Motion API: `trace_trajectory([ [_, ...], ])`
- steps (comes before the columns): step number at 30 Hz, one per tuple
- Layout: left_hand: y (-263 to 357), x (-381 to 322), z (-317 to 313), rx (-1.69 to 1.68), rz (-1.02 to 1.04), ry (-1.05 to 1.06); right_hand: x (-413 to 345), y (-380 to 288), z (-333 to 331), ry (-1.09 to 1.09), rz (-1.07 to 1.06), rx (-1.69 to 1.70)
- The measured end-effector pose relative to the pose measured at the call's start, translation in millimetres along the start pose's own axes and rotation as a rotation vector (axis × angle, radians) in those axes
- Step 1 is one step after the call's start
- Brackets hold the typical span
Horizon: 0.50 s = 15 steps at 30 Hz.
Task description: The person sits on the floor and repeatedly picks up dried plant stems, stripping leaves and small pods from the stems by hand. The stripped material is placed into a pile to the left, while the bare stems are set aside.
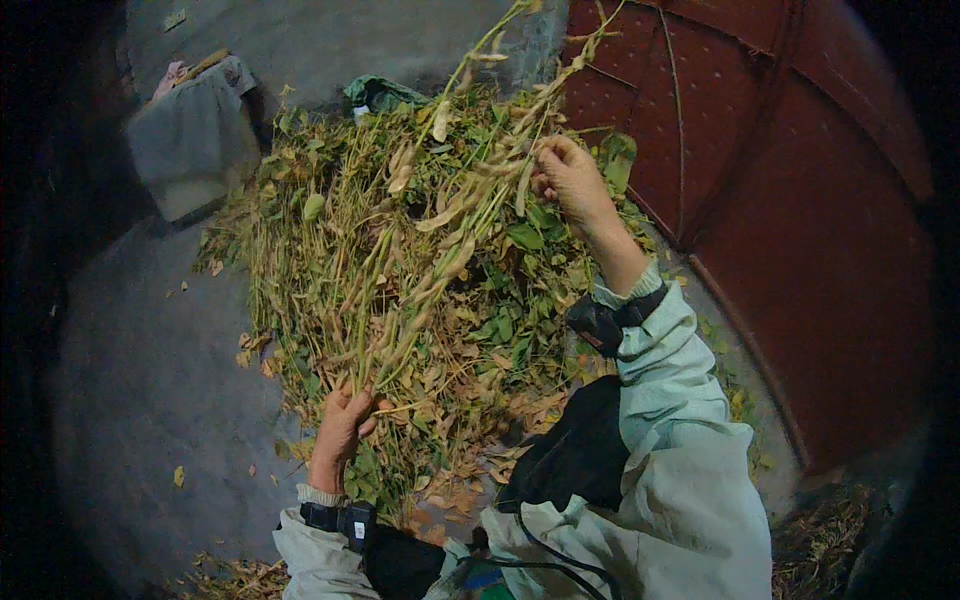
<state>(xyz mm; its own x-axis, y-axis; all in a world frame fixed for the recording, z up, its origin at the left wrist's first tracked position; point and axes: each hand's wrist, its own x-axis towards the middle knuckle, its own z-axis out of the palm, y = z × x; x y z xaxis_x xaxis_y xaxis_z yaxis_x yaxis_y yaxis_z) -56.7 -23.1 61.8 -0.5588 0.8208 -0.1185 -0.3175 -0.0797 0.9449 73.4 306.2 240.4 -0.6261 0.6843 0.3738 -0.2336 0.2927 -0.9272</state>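
Note:
My left hand [346, 420] grips the lower stems of a few bean plants [439, 277] bearing pale, fuzzy pods. These stalks slant up and to the right, past my right hand [559, 172], whose bent fingers touch the pods and stems on the upper part. Whether the right fingers pinch a pod or a stem cannot be told. Below both hands lies a large heap of cut bean plants [315, 247], with many stems lying roughly parallel on its left side and green and dry leaves on its right.
A cloth-covered box-like object [191, 142] stands at the upper left. Green fabric [382, 94] lies behind the heap. A dark red metal panel [810, 262] rises on the right. Loose leaves dot the grey floor [172, 390]; more dry plant matter [821, 536] lies at the lower right.

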Motion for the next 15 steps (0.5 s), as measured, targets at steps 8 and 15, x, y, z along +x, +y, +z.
trace_trajectory([
  [8, -1.7, 0.2, -1.0, 0.029, 0.029, 0.059, 16.9, 27.6, -9.5, -0.048, 0.039, -0.019],
  [15, -6.3, 3.7, -5.8, 0.049, 0.073, 0.041, 3.7, 35.9, -10.3, 0.006, 0.188, 0.237],
])
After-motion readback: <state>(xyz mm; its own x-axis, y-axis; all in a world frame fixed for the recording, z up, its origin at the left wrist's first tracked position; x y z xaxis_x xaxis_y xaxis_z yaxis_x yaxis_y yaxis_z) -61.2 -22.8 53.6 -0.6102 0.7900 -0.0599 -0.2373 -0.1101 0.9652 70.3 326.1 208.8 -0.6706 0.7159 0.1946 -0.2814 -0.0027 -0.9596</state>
